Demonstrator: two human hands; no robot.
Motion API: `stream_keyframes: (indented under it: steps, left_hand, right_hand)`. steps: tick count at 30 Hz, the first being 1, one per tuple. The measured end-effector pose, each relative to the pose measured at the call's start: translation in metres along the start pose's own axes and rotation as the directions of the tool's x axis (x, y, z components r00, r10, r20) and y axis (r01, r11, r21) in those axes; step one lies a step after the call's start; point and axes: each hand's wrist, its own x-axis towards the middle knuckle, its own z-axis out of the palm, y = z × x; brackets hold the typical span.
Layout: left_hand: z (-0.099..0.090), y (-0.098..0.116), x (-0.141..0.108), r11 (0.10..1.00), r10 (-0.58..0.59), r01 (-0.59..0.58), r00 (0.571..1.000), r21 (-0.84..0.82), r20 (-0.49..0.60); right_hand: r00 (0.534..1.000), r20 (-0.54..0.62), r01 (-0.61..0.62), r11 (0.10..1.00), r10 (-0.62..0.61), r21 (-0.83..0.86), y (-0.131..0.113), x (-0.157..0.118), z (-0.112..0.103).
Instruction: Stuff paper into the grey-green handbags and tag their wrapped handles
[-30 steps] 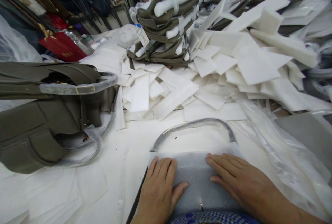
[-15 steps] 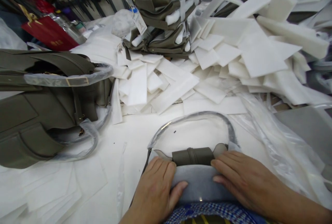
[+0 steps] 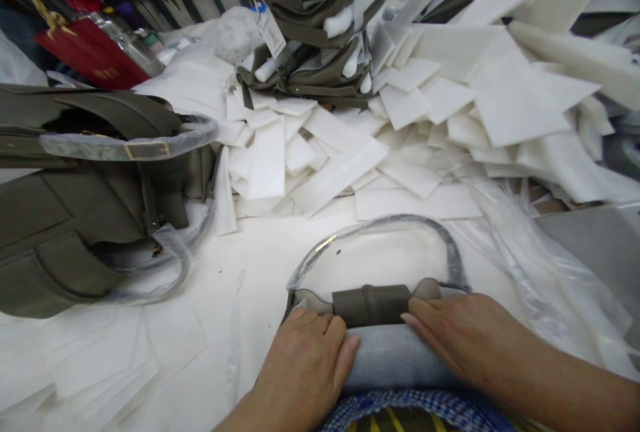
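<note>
Head view, clock directions from its centre. The bag [image 3: 383,305] lay at 5 o'clock, at the near side of the table [image 3: 260,259]; a grey sheet [image 3: 395,355] covered its lower part, and the wrapped handle [image 3: 395,220] arched beyond it toward 12 o'clock. Left hand [image 3: 305,359]: fingers curled over the sheet's upper edge, thumb along its face. Right hand [image 3: 465,335]: fingers bent over the opposite end of that edge. Both hands grasped the sheet; whether either also gripped the bag could not be told. Surroundings: a second bag [image 3: 90,209] at 9 o'clock, stacked bags [image 3: 310,39] at 12, foam pieces [image 3: 430,99] at 2, film [image 3: 530,272] between 3 and 4.

Likely faults: uneven pull between the hands could have skewed or creased the sheet; hard fingertip pressure could have dented the bag; an early release could have let the sheet spring up; the checked cloth [image 3: 400,397] beside it could have dragged its near edge.
</note>
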Motion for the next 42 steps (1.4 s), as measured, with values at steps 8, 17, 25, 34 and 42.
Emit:
stream_keyframes:
  steps: [8,17,25,34,42]
  left_hand:
    - [-0.002,-0.012,-0.005,0.993,-0.021,0.022,1.000,-0.120,0.007]
    - [0.010,-0.014,-0.010,0.976,0.015,-0.071,0.964,-0.206,-0.264]
    - [0.000,-0.012,-0.009,0.981,0.060,-0.098,0.974,-0.167,-0.216]
    - [0.005,-0.016,-0.013,0.982,0.098,-0.130,0.971,-0.138,-0.219]
    - [0.004,-0.016,-0.011,0.986,0.097,-0.126,0.966,-0.107,-0.240]
  right_hand:
    - [0.981,0.152,-0.181,0.828,0.118,0.531,0.012,-0.003,-0.018]
    - [0.984,0.128,-0.179,0.739,0.125,0.649,0.022,-0.009,-0.015]
    - [0.991,0.100,-0.134,0.801,0.093,0.584,0.018,-0.011,-0.008]
    - [0.996,0.091,-0.066,0.805,0.016,0.590,0.020,-0.012,-0.015]
    - [1.000,0.001,-0.019,0.882,0.021,0.472,0.016,-0.015,0.001]
